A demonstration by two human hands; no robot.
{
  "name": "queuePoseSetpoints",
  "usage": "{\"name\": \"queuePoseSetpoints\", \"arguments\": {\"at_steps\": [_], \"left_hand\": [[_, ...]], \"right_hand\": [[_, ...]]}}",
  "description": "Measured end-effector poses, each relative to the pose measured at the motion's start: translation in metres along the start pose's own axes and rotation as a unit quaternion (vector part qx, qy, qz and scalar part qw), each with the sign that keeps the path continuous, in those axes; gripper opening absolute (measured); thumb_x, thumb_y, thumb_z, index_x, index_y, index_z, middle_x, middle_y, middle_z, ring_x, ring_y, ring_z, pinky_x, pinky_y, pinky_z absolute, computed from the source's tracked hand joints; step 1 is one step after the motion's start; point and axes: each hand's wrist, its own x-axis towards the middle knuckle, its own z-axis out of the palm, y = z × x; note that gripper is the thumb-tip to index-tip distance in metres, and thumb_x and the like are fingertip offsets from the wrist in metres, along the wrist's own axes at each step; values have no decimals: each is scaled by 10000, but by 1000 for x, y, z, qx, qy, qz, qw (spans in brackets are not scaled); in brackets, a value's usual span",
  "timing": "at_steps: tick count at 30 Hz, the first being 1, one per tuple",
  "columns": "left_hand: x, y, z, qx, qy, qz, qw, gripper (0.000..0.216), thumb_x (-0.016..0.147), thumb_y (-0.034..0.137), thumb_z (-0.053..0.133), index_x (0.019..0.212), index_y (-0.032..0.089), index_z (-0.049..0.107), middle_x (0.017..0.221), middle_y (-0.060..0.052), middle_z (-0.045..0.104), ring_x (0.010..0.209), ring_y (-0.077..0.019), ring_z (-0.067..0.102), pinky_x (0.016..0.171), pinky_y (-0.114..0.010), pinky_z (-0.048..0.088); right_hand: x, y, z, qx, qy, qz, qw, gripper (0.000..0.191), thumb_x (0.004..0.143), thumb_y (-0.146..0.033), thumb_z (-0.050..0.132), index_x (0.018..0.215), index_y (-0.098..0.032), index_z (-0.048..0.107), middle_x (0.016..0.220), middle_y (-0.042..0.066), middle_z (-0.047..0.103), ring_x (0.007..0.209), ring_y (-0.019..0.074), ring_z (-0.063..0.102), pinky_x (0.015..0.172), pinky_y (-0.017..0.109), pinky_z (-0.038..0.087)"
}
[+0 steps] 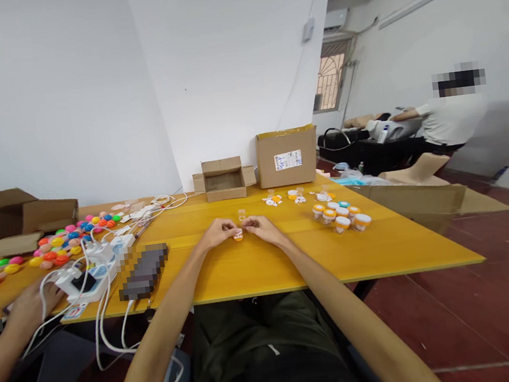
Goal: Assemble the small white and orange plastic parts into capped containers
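My left hand (219, 232) is closed with thumb and fingertips on a small round orange-and-white lid (238, 237), low over the yellow table. Just to its right, my right hand (262, 229) has its fingertips pinched together; anything between them is too small to make out. A small clear plastic cup (242, 213) stands right behind the gap between both hands. Off to the right, several lidded clear jars (342, 222) with orange, white and teal lids are grouped together.
Small white and orange parts (272, 200) lie in piles at the back. Behind them stand an open carton (225, 185) and a closed carton (287, 158). At left are a phone (144, 271), power strips (85, 284), coloured balls (73, 236) and another person's hand (35, 302).
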Motion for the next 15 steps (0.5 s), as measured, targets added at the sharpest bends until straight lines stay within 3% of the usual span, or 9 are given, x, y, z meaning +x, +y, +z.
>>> {"name": "queuePoseSetpoints", "arguments": {"at_steps": [15], "left_hand": [[-2, -4, 1, -5, 1, -14, 1000, 252, 656, 410, 776, 646, 162, 728, 745, -48, 755, 721, -173, 671, 736, -281, 514]], "right_hand": [[0, -1, 0, -7, -1, -5, 1000, 135, 738, -110, 615, 784, -197, 708, 835, 27, 756, 833, 191, 706, 865, 369, 543]]}}
